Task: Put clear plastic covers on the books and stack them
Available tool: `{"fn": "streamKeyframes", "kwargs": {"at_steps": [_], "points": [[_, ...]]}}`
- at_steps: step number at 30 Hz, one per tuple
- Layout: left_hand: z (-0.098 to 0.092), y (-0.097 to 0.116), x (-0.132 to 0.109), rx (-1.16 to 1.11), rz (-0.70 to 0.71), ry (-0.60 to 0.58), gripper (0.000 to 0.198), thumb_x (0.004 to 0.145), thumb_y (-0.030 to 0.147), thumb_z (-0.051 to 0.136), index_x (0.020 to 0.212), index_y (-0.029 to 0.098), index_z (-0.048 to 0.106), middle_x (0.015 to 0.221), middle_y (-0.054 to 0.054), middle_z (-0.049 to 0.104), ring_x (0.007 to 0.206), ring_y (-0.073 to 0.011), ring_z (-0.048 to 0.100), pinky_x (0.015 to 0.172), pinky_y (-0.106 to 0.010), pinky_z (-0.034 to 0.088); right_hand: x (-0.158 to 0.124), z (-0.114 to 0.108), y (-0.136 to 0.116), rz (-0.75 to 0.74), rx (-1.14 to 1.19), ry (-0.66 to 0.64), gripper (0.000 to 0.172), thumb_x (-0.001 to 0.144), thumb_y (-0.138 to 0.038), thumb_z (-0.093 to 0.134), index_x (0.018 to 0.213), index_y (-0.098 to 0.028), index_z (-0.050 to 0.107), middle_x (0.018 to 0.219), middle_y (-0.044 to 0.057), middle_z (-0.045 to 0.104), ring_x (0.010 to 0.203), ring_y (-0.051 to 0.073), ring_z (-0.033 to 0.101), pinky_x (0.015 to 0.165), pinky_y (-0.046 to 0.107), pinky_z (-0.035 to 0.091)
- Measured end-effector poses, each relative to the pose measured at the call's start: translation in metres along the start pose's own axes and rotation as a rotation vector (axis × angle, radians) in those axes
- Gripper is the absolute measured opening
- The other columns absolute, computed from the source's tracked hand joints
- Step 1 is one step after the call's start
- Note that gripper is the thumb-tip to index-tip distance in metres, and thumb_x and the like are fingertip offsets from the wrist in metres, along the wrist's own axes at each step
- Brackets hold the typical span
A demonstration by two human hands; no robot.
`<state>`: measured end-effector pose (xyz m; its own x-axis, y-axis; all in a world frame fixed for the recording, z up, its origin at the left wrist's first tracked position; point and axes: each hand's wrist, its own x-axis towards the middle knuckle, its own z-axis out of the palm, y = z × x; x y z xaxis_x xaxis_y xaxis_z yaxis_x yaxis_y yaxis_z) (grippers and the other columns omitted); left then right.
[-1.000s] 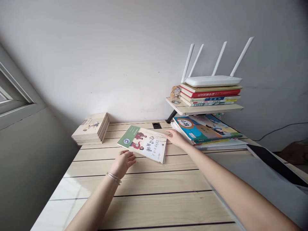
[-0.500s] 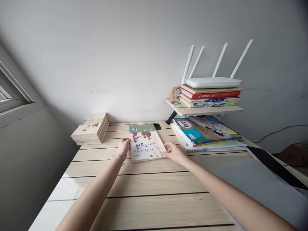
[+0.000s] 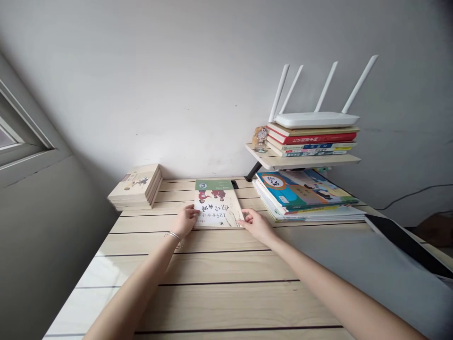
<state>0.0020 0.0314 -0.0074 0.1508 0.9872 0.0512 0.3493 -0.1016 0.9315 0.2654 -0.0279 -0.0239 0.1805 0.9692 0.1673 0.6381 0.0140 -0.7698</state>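
A book [image 3: 215, 208] with a green band across its far end and pictured figures on a pale cover lies on the slatted wooden desk, its title upside down to me. My left hand [image 3: 185, 221], with a bangle at the wrist, grips the book's near left edge, fingertips over the cover. On the opposite side my right hand [image 3: 257, 226] pinches the near right corner between thumb and fingers. The book's near edge runs roughly parallel to the desk slats. Whether another book lies beneath it I cannot tell.
A stack of small books [image 3: 136, 186] stands at the back left. Textbooks [image 3: 307, 191] are piled at the right, under a raised shelf [image 3: 304, 161] bearing more books [image 3: 314, 139] and a white router [image 3: 316, 120]. A grey mat [image 3: 339, 255] covers the right side of the desk.
The book has turned slightly and now sits straighter, its near edge a little farther from me. Both hands have kept hold; the left fingers reach further over the cover.
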Motion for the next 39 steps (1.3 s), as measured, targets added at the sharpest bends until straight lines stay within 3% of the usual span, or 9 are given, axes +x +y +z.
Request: {"fn": "streamKeyframes", "kwargs": {"at_steps": [4, 8, 11, 15, 20, 24, 33, 39], "points": [[-0.005, 0.001, -0.021, 0.174, 0.119, -0.009, 0.016, 0.071, 0.015, 0.058, 0.081, 0.016, 0.071, 0.129, -0.012, 0.048, 0.109, -0.0242, 0.055, 0.095, -0.034, 0.042, 0.000, -0.002, 0.002, -0.099, -0.091, 0.045, 0.025, 0.073, -0.030, 0.057, 0.095, -0.019, 0.060, 0.073, 0.002, 0.060, 0.062, 0.016, 0.057, 0.060, 0.029, 0.047], [-0.006, 0.008, -0.042, 0.497, 0.363, -0.032, 0.020, 0.080, 0.018, 0.050, 0.080, 0.019, 0.070, 0.119, -0.009, 0.057, 0.105, -0.0236, 0.056, 0.095, -0.036, 0.042, -0.012, 0.000, -0.014, -0.359, -0.268, 0.187, 0.018, 0.081, -0.028, 0.051, 0.089, -0.019, 0.064, 0.089, 0.009, 0.061, 0.086, 0.022, 0.055, 0.078, 0.036, 0.043], [-0.004, 0.013, -0.049, 0.604, 0.503, -0.089, 0.013, 0.077, 0.018, 0.055, 0.079, 0.019, 0.068, 0.103, -0.009, 0.063, 0.105, -0.0236, 0.054, 0.092, -0.034, 0.043, -0.028, 0.012, -0.041, -0.509, -0.347, 0.130, 0.016, 0.081, -0.028, 0.055, 0.091, -0.021, 0.066, 0.091, 0.008, 0.062, 0.090, 0.023, 0.052, 0.080, 0.036, 0.039], [0.000, 0.012, -0.046, 0.682, 0.536, -0.091, 0.009, 0.074, 0.013, 0.058, 0.072, 0.018, 0.065, 0.094, -0.009, 0.063, 0.093, -0.0220, 0.056, 0.083, -0.033, 0.047, -0.040, 0.043, -0.074, -0.624, -0.432, 0.040, 0.016, 0.076, -0.028, 0.063, 0.091, -0.023, 0.065, 0.097, 0.005, 0.062, 0.094, 0.023, 0.050, 0.078, 0.036, 0.035], [0.000, -0.001, -0.036, 0.718, 0.645, -0.065, 0.015, 0.077, 0.009, 0.055, 0.069, 0.018, 0.064, 0.088, -0.007, 0.064, 0.086, -0.0184, 0.058, 0.081, -0.031, 0.049, -0.033, 0.068, -0.081, -0.646, -0.513, 0.051, 0.010, 0.081, -0.030, 0.059, 0.079, -0.022, 0.064, 0.090, 0.004, 0.063, 0.089, 0.021, 0.050, 0.075, 0.035, 0.031], [-0.007, -0.007, -0.033, 0.730, 0.704, -0.054, 0.010, 0.077, 0.012, 0.059, 0.073, 0.018, 0.067, 0.089, -0.006, 0.066, 0.085, -0.0172, 0.059, 0.077, -0.028, 0.051, -0.026, 0.054, -0.066, -0.680, -0.528, 0.090, 0.009, 0.079, -0.028, 0.063, 0.074, -0.022, 0.066, 0.088, 0.003, 0.064, 0.089, 0.019, 0.050, 0.075, 0.034, 0.029], [-0.019, -0.005, -0.035, 0.761, 0.691, -0.072, 0.015, 0.079, 0.015, 0.057, 0.070, 0.018, 0.068, 0.087, -0.005, 0.068, 0.085, -0.0166, 0.058, 0.076, -0.028, 0.051, -0.029, -0.016, -0.014, -0.719, -0.600, 0.153, 0.008, 0.079, -0.024, 0.063, 0.073, -0.023, 0.069, 0.087, 0.002, 0.065, 0.086, 0.018, 0.051, 0.075, 0.032, 0.029], [-0.021, -0.006, -0.035, 0.739, 0.663, -0.065, 0.013, 0.078, 0.016, 0.060, 0.069, 0.019, 0.069, 0.087, -0.004, 0.068, 0.083, -0.0161, 0.058, 0.075, -0.027, 0.050, -0.033, -0.024, -0.001, -0.766, -0.576, 0.134, 0.014, 0.084, -0.019, 0.056, 0.086, -0.023, 0.070, 0.085, 0.003, 0.066, 0.083, 0.016, 0.054, 0.075, 0.030, 0.033]]}}
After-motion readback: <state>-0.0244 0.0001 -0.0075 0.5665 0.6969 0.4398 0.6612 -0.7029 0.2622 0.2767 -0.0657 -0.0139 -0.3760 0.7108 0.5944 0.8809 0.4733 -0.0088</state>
